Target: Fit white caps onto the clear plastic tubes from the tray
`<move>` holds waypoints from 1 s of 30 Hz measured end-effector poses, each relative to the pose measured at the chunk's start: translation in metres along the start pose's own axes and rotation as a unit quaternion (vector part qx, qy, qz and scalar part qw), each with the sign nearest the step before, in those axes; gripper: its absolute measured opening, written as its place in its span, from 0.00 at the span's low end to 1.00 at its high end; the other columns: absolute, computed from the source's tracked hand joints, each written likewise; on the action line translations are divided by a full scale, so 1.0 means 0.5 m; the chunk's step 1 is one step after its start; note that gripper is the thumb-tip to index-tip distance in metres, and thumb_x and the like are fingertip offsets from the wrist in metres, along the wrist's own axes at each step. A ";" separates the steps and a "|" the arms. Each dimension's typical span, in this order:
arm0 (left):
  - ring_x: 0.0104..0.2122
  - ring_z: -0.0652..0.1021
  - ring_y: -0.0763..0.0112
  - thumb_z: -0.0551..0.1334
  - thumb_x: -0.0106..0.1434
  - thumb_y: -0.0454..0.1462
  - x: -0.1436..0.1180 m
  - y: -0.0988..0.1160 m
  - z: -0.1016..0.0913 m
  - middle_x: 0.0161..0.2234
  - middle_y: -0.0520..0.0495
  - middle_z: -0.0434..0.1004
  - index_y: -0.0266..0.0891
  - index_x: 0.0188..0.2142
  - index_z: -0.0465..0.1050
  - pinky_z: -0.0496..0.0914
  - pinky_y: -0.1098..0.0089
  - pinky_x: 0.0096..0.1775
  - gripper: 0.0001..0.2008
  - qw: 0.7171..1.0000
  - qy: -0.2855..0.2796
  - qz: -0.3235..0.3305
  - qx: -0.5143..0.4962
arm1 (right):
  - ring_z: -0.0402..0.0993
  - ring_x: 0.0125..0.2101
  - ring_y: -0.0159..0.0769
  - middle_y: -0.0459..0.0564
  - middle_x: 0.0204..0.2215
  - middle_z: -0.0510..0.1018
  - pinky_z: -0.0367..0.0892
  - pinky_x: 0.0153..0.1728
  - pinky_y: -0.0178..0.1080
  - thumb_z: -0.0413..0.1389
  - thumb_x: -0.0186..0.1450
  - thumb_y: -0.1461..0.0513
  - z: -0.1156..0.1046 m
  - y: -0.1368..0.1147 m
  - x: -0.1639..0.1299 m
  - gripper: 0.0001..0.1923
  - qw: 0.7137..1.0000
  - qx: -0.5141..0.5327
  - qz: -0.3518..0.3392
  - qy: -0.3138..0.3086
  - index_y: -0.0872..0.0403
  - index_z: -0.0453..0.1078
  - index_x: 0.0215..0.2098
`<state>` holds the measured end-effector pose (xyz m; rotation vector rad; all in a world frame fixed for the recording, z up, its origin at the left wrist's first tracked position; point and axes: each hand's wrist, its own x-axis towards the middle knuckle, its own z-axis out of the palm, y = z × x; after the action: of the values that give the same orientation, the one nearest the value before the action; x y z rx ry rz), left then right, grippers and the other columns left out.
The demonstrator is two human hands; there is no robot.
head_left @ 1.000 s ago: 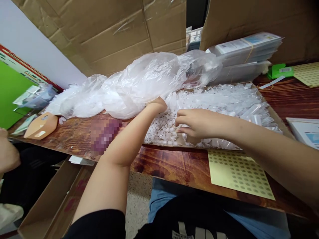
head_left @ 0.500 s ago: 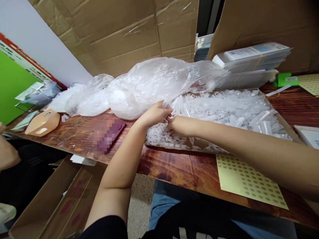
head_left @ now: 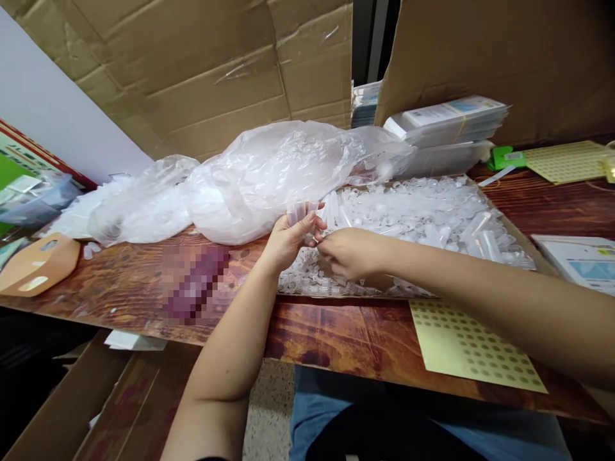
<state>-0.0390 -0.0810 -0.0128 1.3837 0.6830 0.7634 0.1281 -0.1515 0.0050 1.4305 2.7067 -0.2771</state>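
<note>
My left hand (head_left: 288, 242) is closed around several clear plastic tubes (head_left: 302, 210), whose ends stick up above the fingers. Close beside it, my right hand (head_left: 353, 253) has its fingertips pinched together near the left fingers; what lies in that pinch is hidden. Both hands are over the left part of a shallow cardboard tray (head_left: 384, 283). Small clear caps (head_left: 300, 278) lie heaped at the tray's near left, while a pile of loose clear tubes (head_left: 413, 208) fills its far and right side.
A large clear plastic bag (head_left: 269, 173) lies behind the hands. On the wooden table (head_left: 327, 326) are a dark red blurred item (head_left: 204, 282), an orange handled piece (head_left: 41, 266) and a yellow sticker sheet (head_left: 475, 342). Banded card stacks (head_left: 451, 121) stand at the back right.
My left hand has turned so that the tubes in it now show upright. My right hand stays close beside it. The view has shifted left to right, and the person at the left is mostly out of sight.
</note>
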 end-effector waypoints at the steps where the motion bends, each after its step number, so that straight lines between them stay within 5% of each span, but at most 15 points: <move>1: 0.28 0.74 0.76 0.72 0.57 0.52 -0.003 0.002 0.003 0.37 0.47 0.79 0.38 0.56 0.76 0.65 0.74 0.28 0.32 1.000 0.004 0.005 0.013 | 0.78 0.39 0.44 0.58 0.40 0.82 0.67 0.39 0.41 0.53 0.67 0.67 -0.005 0.009 -0.018 0.09 0.999 0.013 0.003 0.036 0.58 0.75 0.42; 5: 0.26 0.73 0.74 0.67 0.64 0.52 -0.022 0.002 0.024 0.36 0.45 0.81 0.37 0.57 0.77 0.68 0.71 0.28 0.29 0.991 -0.016 0.039 0.124 | 0.77 0.35 0.40 0.52 0.35 0.81 0.70 0.39 0.41 0.51 0.70 0.64 -0.018 0.036 -0.113 0.08 0.948 0.134 -0.020 0.289 0.52 0.73 0.39; 9: 0.41 0.83 0.62 0.60 0.72 0.46 -0.045 -0.005 0.059 0.46 0.41 0.85 0.40 0.57 0.78 0.78 0.62 0.45 0.20 0.938 -0.068 0.134 0.313 | 0.79 0.37 0.40 0.51 0.37 0.83 0.73 0.41 0.43 0.52 0.74 0.59 -0.019 0.023 -0.180 0.10 0.901 0.198 -0.004 0.386 0.48 0.76 0.42; 13: 0.54 0.82 0.61 0.57 0.73 0.39 -0.061 -0.015 0.081 0.55 0.42 0.83 0.41 0.60 0.76 0.74 0.61 0.59 0.19 0.879 -0.085 0.200 0.424 | 0.80 0.41 0.38 0.52 0.40 0.83 0.74 0.44 0.41 0.50 0.76 0.62 -0.002 0.009 -0.183 0.12 0.892 0.192 -0.026 0.408 0.49 0.77 0.45; 18: 0.58 0.81 0.63 0.56 0.64 0.28 -0.064 -0.022 0.079 0.60 0.43 0.80 0.38 0.63 0.72 0.74 0.63 0.61 0.28 0.841 -0.098 0.211 0.488 | 0.78 0.43 0.39 0.54 0.42 0.81 0.73 0.45 0.41 0.46 0.78 0.64 0.024 0.007 -0.175 0.16 0.900 0.104 -0.045 0.421 0.52 0.77 0.48; 23: 0.58 0.81 0.62 0.55 0.60 0.28 -0.062 -0.020 0.079 0.60 0.43 0.80 0.37 0.65 0.70 0.75 0.63 0.60 0.32 0.805 -0.097 0.174 0.559 | 0.74 0.36 0.42 0.58 0.35 0.79 0.71 0.38 0.43 0.45 0.77 0.69 0.033 -0.010 -0.176 0.19 0.902 -0.010 -0.078 0.425 0.58 0.76 0.36; 27: 0.58 0.81 0.59 0.56 0.60 0.29 -0.067 -0.015 0.081 0.61 0.41 0.79 0.38 0.67 0.67 0.77 0.61 0.58 0.34 0.767 -0.100 0.139 0.619 | 0.79 0.39 0.41 0.55 0.38 0.82 0.74 0.42 0.42 0.47 0.76 0.67 0.036 -0.007 -0.174 0.16 0.896 0.133 -0.040 0.421 0.54 0.78 0.42; 30: 0.55 0.82 0.57 0.57 0.61 0.31 -0.069 -0.014 0.081 0.61 0.39 0.78 0.38 0.68 0.65 0.79 0.58 0.54 0.34 0.737 -0.111 0.134 0.653 | 0.81 0.39 0.39 0.50 0.38 0.84 0.76 0.44 0.43 0.55 0.73 0.61 0.035 0.013 -0.171 0.11 0.878 0.329 0.013 0.349 0.50 0.80 0.39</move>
<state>-0.0266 -0.1331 -0.0174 2.8651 0.8651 0.2125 0.1814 -0.2204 -0.0008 2.0598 3.3386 -0.9170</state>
